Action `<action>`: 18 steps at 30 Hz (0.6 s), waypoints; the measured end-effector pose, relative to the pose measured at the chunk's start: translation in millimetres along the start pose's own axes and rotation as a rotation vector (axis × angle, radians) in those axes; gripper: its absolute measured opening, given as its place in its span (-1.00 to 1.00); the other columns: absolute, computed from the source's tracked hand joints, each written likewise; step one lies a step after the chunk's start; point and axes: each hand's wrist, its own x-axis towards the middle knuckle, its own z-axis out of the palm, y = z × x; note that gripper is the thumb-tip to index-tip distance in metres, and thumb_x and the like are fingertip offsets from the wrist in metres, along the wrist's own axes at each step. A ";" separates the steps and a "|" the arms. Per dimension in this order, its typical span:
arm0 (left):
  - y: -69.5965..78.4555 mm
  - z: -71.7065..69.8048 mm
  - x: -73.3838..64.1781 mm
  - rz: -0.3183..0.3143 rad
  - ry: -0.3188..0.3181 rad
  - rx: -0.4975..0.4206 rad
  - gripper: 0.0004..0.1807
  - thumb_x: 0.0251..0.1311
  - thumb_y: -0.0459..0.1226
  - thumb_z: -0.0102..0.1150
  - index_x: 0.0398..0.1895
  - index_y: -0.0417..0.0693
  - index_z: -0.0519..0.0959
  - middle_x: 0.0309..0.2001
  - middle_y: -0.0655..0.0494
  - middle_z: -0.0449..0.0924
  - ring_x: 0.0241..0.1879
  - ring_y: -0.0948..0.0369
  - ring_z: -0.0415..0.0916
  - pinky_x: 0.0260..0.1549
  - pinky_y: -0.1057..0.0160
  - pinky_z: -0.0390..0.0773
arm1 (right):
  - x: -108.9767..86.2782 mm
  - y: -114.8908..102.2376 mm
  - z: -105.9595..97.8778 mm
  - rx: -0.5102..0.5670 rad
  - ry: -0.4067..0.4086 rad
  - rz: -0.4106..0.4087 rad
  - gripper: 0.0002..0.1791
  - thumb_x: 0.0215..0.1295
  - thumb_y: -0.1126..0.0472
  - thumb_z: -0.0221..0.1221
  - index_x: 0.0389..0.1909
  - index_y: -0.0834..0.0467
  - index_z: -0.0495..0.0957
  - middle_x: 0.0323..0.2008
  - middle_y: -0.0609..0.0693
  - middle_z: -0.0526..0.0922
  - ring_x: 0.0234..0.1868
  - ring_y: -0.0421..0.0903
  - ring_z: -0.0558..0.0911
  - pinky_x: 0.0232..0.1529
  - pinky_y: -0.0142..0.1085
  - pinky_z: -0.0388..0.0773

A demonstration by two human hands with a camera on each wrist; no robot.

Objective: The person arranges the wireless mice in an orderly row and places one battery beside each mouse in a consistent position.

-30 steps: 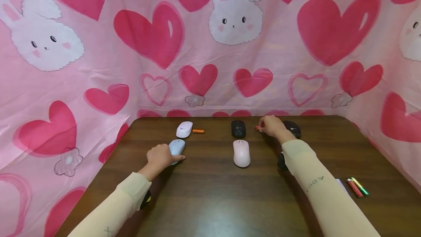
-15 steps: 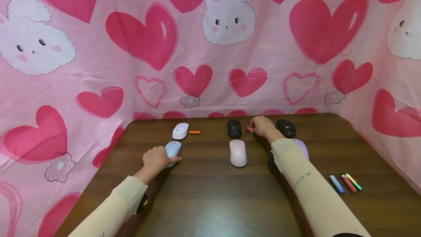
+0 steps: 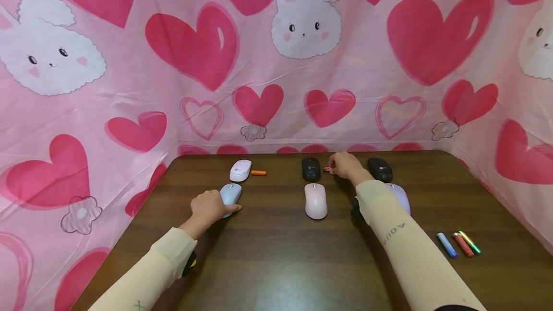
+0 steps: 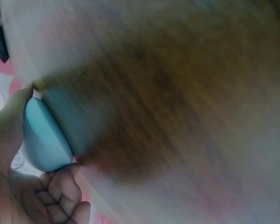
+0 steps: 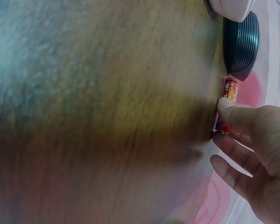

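In the head view my left hand grips a light blue computer mouse on the table, left of the middle. The left wrist view shows the thumb along one side of that mouse and curled fingers at the other. At the back my right hand pinches a red battery just right of a black mouse. Seen from the right wrist, the thumb lies across the battery, whose far end is close to the black mouse.
A white mouse with an orange battery stands back left. A pink mouse sits in the middle. A second black mouse and a partly hidden purple mouse are by the right arm. Blue, red and green-gold batteries lie right.
My right hand has moved left with the red battery, closer to the black mouse, baring the purple mouse and the blue battery. The left hand keeps its hold on the light blue mouse.
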 end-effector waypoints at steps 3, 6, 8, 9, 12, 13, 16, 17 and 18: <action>1.1 -0.6 0.1 -0.002 -0.004 0.002 -0.11 -0.26 0.43 0.30 -0.36 -0.29 0.57 -0.54 -0.09 0.50 -0.57 0.03 0.43 -0.60 0.05 0.45 | -0.3 1.4 -0.4 0.003 -0.007 0.002 -0.88 0.11 0.24 0.36 -0.34 0.16 0.67 -0.42 0.00 0.62 -0.28 0.06 0.57 -0.12 -0.03 0.48; 1.7 -1.5 -0.8 -0.005 -0.011 0.001 -0.12 -0.25 0.42 0.31 -0.35 -0.29 0.57 -0.54 -0.09 0.50 -0.56 0.03 0.43 -0.59 0.06 0.46 | -0.5 2.1 -0.9 0.000 -0.016 -0.001 -0.88 0.11 0.25 0.36 -0.33 0.17 0.67 -0.43 0.00 0.62 -0.28 0.06 0.57 -0.11 -0.02 0.48; 2.1 -2.0 -1.3 -0.005 -0.014 0.003 -0.11 -0.25 0.42 0.31 -0.34 -0.30 0.57 -0.54 -0.09 0.50 -0.56 0.03 0.42 -0.59 0.06 0.46 | -0.7 2.4 -1.1 -0.002 -0.023 0.000 -0.87 0.11 0.25 0.37 -0.31 0.17 0.67 -0.43 0.00 0.61 -0.29 0.05 0.56 -0.11 -0.03 0.48; 2.1 -2.1 -1.4 -0.004 -0.014 0.003 -0.11 -0.25 0.42 0.31 -0.34 -0.30 0.57 -0.53 -0.09 0.50 -0.56 0.03 0.42 -0.58 0.06 0.47 | -0.8 2.5 -1.1 -0.004 -0.024 0.000 -0.86 0.11 0.25 0.37 -0.30 0.17 0.67 -0.43 0.00 0.61 -0.28 0.05 0.56 -0.10 -0.02 0.47; 2.0 -1.5 -0.8 -0.004 -0.013 0.008 -0.10 -0.25 0.42 0.30 -0.33 -0.30 0.57 -0.53 -0.10 0.51 -0.56 0.03 0.42 -0.59 0.06 0.47 | -1.5 3.2 -1.2 -0.003 -0.033 0.002 -0.84 0.12 0.25 0.37 -0.27 0.17 0.67 -0.42 0.00 0.61 -0.29 0.05 0.55 -0.10 -0.02 0.47; 1.7 -1.0 -0.4 -0.004 -0.012 0.010 -0.10 -0.25 0.43 0.30 -0.33 -0.30 0.57 -0.53 -0.10 0.51 -0.56 0.04 0.42 -0.59 0.06 0.47 | -1.7 3.2 -1.0 -0.002 -0.035 0.003 -0.84 0.12 0.25 0.37 -0.27 0.17 0.66 -0.41 0.00 0.62 -0.28 0.05 0.55 -0.09 -0.02 0.47; 1.3 -0.1 0.3 -0.007 -0.013 0.016 -0.10 -0.26 0.43 0.29 -0.32 -0.30 0.57 -0.53 -0.10 0.51 -0.56 0.04 0.42 -0.60 0.07 0.47 | -2.4 3.3 -0.9 0.006 -0.039 0.004 -0.84 0.13 0.25 0.36 -0.26 0.17 0.66 -0.40 0.00 0.62 -0.27 0.04 0.55 -0.09 -0.02 0.47; 1.2 0.1 0.4 -0.008 -0.013 0.016 -0.09 -0.26 0.43 0.29 -0.32 -0.30 0.57 -0.53 -0.10 0.51 -0.56 0.04 0.43 -0.60 0.07 0.46 | -2.6 3.1 -0.9 0.011 -0.040 0.006 -0.84 0.14 0.25 0.36 -0.26 0.17 0.66 -0.40 0.00 0.63 -0.27 0.04 0.55 -0.09 -0.02 0.47; 1.2 0.1 0.4 -0.009 -0.013 0.017 -0.09 -0.26 0.43 0.29 -0.32 -0.30 0.57 -0.53 -0.10 0.51 -0.56 0.04 0.43 -0.60 0.07 0.46 | -2.7 2.9 -0.9 0.016 -0.041 0.008 -0.85 0.14 0.25 0.36 -0.26 0.17 0.66 -0.39 0.00 0.63 -0.27 0.04 0.55 -0.09 -0.02 0.47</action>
